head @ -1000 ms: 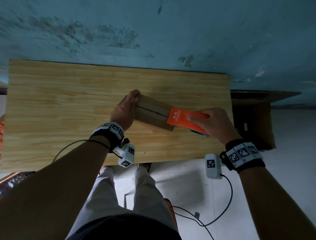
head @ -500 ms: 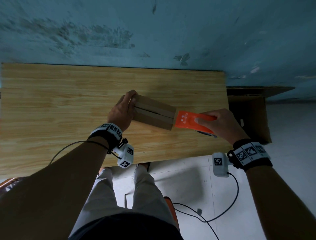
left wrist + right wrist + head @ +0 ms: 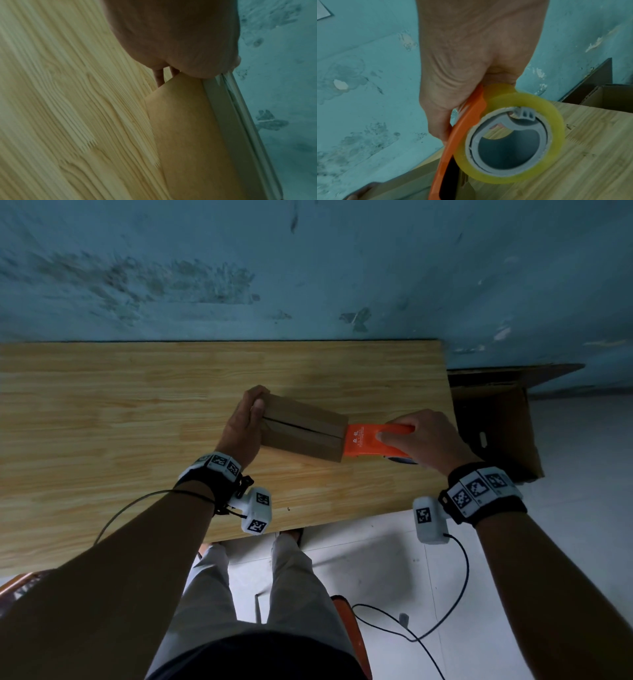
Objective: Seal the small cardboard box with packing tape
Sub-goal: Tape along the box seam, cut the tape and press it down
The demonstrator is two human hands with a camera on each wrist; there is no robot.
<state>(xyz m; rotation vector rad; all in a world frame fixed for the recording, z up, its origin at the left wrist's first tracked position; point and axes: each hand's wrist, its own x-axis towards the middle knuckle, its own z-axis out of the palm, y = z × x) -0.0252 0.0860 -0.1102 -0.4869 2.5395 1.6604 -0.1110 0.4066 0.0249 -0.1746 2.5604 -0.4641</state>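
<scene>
The small cardboard box [image 3: 303, 432] lies flat on the wooden table [image 3: 102, 412], flaps shut, caught between both hands. The left hand [image 3: 244, 429] clamps its left end, thumb on top, while the right hand [image 3: 426, 440] grips the orange tape dispenser [image 3: 364, 440] (yellowish tape roll [image 3: 510, 133] underneath), its nose touching the box's right end. An open carton [image 3: 496, 419] sits beyond the table's right edge.

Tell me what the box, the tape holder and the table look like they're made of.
Box: matte brown cardboard, with plain folded flaps. Tape holder: glossy orange, probably moulded plastic; its roll is clear yellowish film on a grey core. Table: light wood grain in jointed strips, solid or laminate, can't tell which.
</scene>
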